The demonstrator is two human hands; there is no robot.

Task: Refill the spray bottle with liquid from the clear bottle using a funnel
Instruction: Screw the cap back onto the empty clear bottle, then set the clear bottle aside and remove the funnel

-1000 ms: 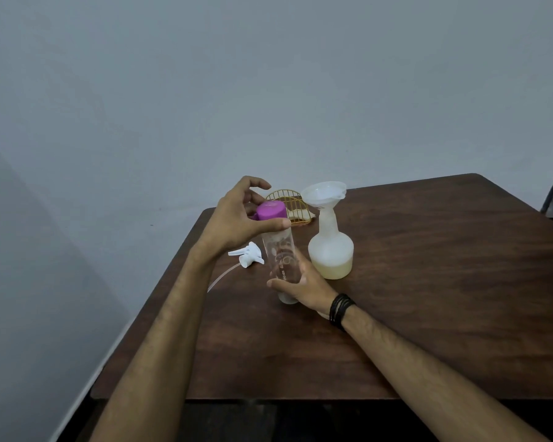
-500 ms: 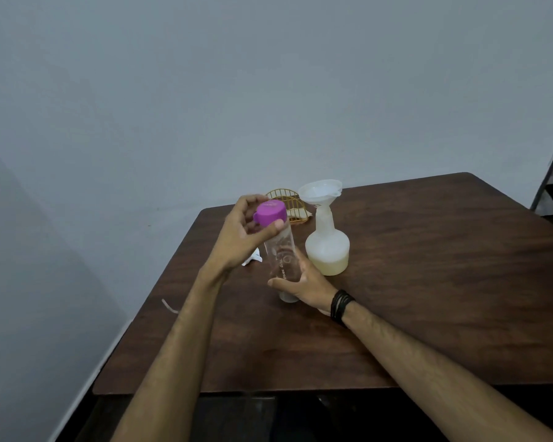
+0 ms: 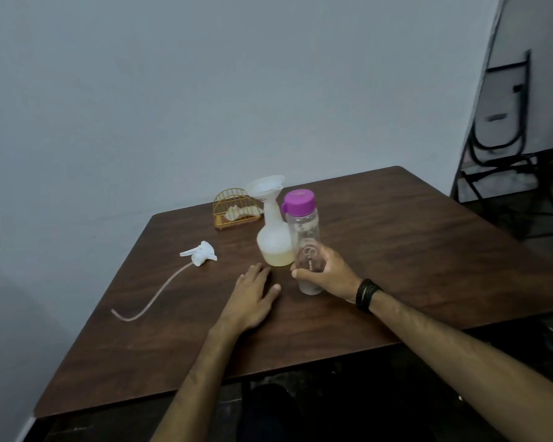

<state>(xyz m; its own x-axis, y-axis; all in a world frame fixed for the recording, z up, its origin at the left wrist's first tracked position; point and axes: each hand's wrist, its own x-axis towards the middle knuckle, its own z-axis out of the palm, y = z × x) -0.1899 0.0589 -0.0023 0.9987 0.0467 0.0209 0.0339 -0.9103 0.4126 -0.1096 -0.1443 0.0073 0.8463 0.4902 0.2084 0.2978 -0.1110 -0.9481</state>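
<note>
The right hand (image 3: 328,272) is gripping the clear bottle (image 3: 304,247) low on its body, fingers and thumb curled round it, and the bottle is standing upright on the table (image 3: 428,266) with its purple cap (image 3: 298,202) on. A black wristband (image 3: 367,295) is sitting on that wrist. The left hand (image 3: 253,298) is lying flat on the wood with its fingers straight and relaxed, holding nothing, at about nine o'clock from the clear bottle and a little nearer the person.

The spray bottle (image 3: 274,237) is standing just beside the clear bottle, at its eleven o'clock; whether the two are touching is hard to tell. A little pale yellow liquid is showing in its base, and the white funnel (image 3: 265,186) is sitting in its neck. The sprayer (image 3: 200,252) is lying on its side at nine o'clock from the spray bottle, well apart from it, with its tube (image 3: 150,298) trailing toward seven o'clock.

A small gold wire holder (image 3: 235,208) is standing at eleven o'clock from the spray bottle, near the table's far edge. Dark metal frames (image 3: 505,129) are leaning against the wall at two o'clock, off the table.
</note>
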